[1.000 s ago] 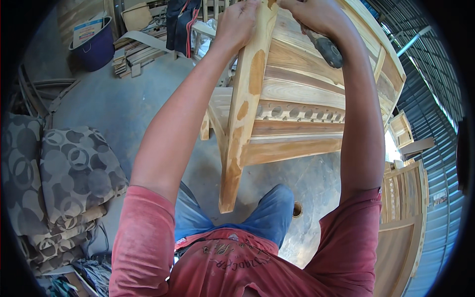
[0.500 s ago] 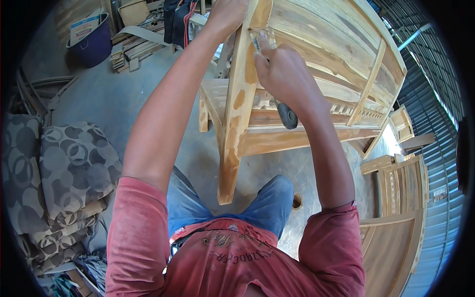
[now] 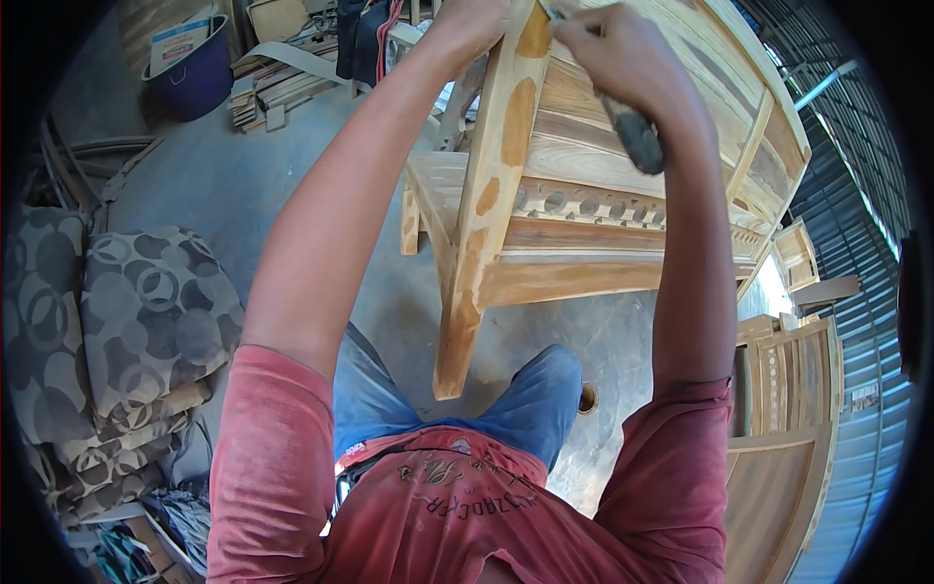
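Observation:
At the top of the picture my left hand (image 3: 472, 29) is closed on the edge of a pale wooden post (image 3: 491, 195), its fingertips partly hidden. My right hand (image 3: 628, 63) grips a scraper (image 3: 632, 131) with a dark handle; the narrow blade reaches toward the post's upper part, near an orange-brown filler patch (image 3: 532, 34). More such patches run down the post, which forms the corner of a large unpainted wooden bench (image 3: 598, 277) with slatted boards and a row of round cutouts.
Patterned cushions (image 3: 156, 311) are piled at left. A purple bucket (image 3: 190, 83) and wood offcuts (image 3: 263, 102) lie at back left. More wooden furniture (image 3: 778, 380) stands right, by a corrugated metal wall (image 3: 866, 321). A small round container (image 3: 587, 397) sits beyond my knee.
My right hand came down the post with the scraper half a second ago and is now back higher and to the right. My left hand has shifted slightly right since then, still on the post.

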{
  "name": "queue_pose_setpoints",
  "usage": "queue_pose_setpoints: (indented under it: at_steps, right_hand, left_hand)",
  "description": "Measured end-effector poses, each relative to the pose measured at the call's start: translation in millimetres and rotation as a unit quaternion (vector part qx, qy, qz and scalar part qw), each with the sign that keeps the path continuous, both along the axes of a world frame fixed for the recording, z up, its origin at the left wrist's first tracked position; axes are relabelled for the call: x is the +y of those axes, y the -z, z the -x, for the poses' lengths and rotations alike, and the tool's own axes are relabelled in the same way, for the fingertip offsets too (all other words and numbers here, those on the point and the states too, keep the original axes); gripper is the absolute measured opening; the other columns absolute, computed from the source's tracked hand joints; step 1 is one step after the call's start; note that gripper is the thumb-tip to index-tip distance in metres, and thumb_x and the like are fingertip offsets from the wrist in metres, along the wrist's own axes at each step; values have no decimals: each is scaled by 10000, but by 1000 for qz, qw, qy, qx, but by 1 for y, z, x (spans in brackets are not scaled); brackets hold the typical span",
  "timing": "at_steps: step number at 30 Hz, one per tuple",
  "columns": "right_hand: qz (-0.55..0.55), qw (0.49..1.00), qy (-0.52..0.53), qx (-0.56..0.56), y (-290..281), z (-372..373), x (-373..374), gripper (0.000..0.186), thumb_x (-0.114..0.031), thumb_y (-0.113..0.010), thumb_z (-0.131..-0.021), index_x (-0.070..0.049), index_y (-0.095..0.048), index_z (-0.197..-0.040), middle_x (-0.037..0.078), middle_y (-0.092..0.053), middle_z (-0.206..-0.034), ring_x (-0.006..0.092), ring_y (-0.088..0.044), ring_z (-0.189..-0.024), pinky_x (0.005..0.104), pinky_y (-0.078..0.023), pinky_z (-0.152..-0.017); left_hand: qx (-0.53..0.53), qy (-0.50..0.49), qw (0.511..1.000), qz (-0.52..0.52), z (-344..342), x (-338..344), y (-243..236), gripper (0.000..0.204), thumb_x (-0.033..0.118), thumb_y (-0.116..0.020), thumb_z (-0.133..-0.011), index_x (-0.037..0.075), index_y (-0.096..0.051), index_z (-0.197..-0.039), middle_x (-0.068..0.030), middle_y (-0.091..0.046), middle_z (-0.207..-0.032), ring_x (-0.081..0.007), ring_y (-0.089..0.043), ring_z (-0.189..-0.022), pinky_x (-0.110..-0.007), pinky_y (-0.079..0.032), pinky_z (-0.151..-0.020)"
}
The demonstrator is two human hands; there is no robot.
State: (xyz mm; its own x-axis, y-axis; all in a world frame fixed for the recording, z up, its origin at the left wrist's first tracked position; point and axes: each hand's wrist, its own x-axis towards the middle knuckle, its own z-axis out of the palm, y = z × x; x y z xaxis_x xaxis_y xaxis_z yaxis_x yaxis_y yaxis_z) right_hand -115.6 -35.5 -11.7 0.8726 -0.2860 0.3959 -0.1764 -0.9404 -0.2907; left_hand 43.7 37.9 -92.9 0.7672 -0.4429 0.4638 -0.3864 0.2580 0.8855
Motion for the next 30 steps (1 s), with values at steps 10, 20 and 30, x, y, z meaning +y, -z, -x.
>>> queue_pose_setpoints:
  at_steps: [10, 20, 30]
  right_hand:
    - [46, 997, -50, 24, 104, 68, 36, 346, -227, -566, -956, 27, -729, -1126, 184, -576, -700, 301, -501, -559, 415, -479, -616]
    - [34, 996, -68, -46, 123, 93, -30, 458, -218, -564, -992, -197, -596, -1448, 156, -590, -933, 296, -581, -714, 398, -508, -670]
    - [263, 951, -163, 2, 99, 54, -40, 389, -236, -541, -1050, -256, -623, -1430, 79, -553, -942, 252, -559, -728, 375, -466, -683]
  left_hand:
    - [33, -93, 989, -106, 13, -10, -16, 667, 528, -408, -1035, -50, -673, -1235, -221, -702, -1184, -344, -661, -1053, -412, -510, -927]
    - [19, -67, 997, -35, 14, -24, -11, 775, 579, -378, -1035, -114, -612, -1294, -280, -650, -1284, -394, -645, -1135, -444, -499, -981]
    - [-10, -131, 988, -84, 5, -14, -9, 804, 588, -359, -1047, -138, -605, -1289, -291, -649, -1287, -403, -638, -1174, -446, -494, -1004]
